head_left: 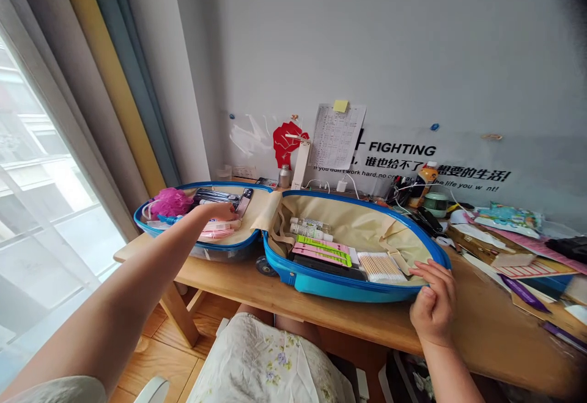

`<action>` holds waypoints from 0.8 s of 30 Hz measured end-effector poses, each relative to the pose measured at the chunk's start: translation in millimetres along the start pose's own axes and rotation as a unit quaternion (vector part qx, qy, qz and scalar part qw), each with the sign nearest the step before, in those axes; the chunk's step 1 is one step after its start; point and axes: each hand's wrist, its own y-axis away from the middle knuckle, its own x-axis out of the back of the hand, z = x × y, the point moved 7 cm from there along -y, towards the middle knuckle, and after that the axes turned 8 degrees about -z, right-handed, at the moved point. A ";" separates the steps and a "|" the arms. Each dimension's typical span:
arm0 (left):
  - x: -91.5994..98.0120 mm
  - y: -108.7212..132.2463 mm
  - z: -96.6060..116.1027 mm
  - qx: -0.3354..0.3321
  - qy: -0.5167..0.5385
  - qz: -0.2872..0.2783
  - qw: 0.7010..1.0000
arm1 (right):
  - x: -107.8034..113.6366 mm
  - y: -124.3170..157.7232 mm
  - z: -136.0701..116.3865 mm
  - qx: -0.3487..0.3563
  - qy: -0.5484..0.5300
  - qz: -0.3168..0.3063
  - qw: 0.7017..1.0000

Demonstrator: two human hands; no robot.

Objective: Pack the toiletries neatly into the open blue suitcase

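Observation:
A blue suitcase (348, 288) lies open on the wooden table, its two halves side by side. My left hand (221, 212) reaches into the left half, over pink items (219, 227) and beside a dark flat package (244, 202); its fingers are too small and hidden to read. A magenta bath puff (170, 202) sits left of it. At the right rim, my right hand (435, 299) rests with fingers apart and nothing in it. Cotton swabs (381, 266), pink-and-green packets (323, 250) and clear bottles (312, 229) lie in the right half.
Papers, a purple item (523, 293), a wipes pack (509, 216) and an orange-labelled bottle (424, 180) crowd the right of the table (495, 342). A metallic bottle (284, 177) and a white power strip (301, 166) stand behind the suitcase. Curtains hang at the left.

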 end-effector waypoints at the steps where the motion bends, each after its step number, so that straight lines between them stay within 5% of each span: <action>1: 1.0 1.3 -2.3 0.005 0.008 0.007 1.000 | 0.0 -0.3 0.0 -0.002 -0.002 -0.001 1.000; 24: -7.5 -9.4 11.6 -0.070 -0.013 0.040 0.997 | 0.9 -0.3 -1.9 0.009 0.006 -0.003 1.000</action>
